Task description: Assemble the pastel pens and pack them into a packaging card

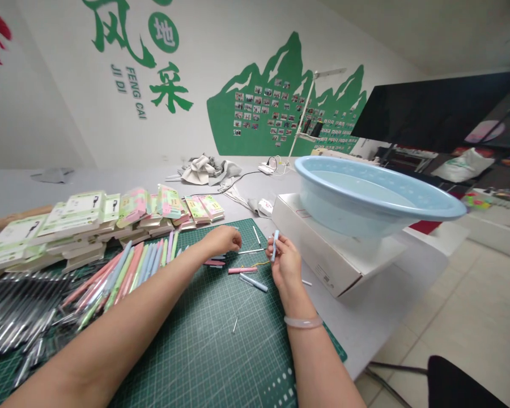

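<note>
My right hand (287, 258) grips a light blue pen barrel (275, 246) upright between thumb and fingers, over the right side of the green cutting mat (212, 351). My left hand (223, 241) is closed, its fingertips curled together above the mat; whatever they hold is hidden. Between the hands lie a thin pen refill (250, 251) and a pink pen part (243, 271), with a yellow strand running toward my right hand. A blue pen part (254, 283) rests just nearer to me. Beneath my left hand, some pink and blue pen parts (215, 262) are partly covered.
Several pastel pens (125, 272) lie in a row left of my left forearm, beside many dark clear pens (19, 311). Stacked boxes (79, 215) stand behind them. At right, a blue basin (365, 198) sits on a white box (323, 252). Grey cloths (208, 170) lie farther back.
</note>
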`<state>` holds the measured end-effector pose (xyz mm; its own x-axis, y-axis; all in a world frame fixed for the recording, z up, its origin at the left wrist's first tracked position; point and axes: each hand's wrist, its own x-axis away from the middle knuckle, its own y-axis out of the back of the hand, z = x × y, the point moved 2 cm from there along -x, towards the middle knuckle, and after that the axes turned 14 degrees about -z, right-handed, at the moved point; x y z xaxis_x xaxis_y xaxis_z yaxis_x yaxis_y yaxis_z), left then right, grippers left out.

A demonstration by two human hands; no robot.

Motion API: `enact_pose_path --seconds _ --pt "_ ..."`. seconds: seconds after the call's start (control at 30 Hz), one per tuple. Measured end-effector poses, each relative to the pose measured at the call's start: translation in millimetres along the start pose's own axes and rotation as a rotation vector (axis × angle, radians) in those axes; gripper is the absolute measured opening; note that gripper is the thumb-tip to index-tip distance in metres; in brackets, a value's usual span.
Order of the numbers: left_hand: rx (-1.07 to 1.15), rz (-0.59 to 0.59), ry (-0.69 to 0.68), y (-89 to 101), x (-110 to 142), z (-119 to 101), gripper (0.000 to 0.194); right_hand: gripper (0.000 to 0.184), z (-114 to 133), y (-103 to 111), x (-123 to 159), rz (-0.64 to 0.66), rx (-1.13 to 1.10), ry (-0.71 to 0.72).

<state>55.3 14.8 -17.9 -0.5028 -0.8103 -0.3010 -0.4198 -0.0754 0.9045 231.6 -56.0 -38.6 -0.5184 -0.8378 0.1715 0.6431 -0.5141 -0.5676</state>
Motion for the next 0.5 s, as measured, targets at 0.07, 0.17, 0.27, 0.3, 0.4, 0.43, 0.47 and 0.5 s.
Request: enact_pose_path --seconds 0.07,0.17,0.27,0.3,0.4,0.43,0.47,0.5 --pt "0.001 0.006 -0.006 -8.2 -4 -9 0.012 0.025 1 0 -1 0.022 0.007 0.015" --pt "-0.007 0.002 -0.014 -17.7 -8 -21 0.012 0.025 2 0 0 0.027 0.009 0.029" --pt "-0.022 -0.004 -0.019 -25.7 -11 -32 0.012 0.023 2 0 2 0.014 0.006 0.021" --pt "-0.031 -0.006 -0.019 -28.2 -11 -35 0.012 0.022 2 0 2 0.007 0.006 0.015" --pt "-0.059 -0.014 -0.013 -34.4 -10 -41 0.01 0.021 4 1 0 -0.029 0.01 0.012" --pt "-0.066 -0.015 -0.012 -35.7 -9 -42 0.009 0.021 4 2 -1 -0.044 0.013 0.016" --pt "-0.07 -0.014 -0.011 -36.3 -9 -42 0.008 0.021 5 3 -2 -0.058 0.018 0.02" --pt "-0.071 -0.015 -0.01 -36.2 -9 -42 0.008 0.022 6 4 -3 -0.069 0.024 0.025"
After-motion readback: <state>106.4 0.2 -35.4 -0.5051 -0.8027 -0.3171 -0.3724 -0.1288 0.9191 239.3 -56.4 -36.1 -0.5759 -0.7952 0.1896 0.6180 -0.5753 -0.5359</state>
